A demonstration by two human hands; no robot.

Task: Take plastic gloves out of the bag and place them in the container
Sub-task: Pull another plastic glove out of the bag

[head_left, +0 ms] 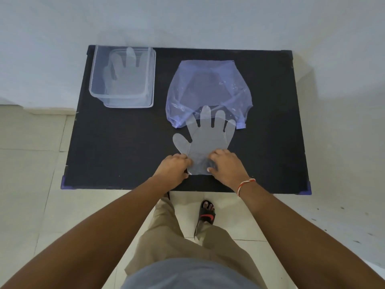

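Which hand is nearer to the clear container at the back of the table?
Left. The left hand holds the glove cuff on the side toward the container; the right hand holds the cuff's other side, farther away. Neither touches the container.

Both hands (174, 167) (226, 164) palm-down, fingers curled, close together
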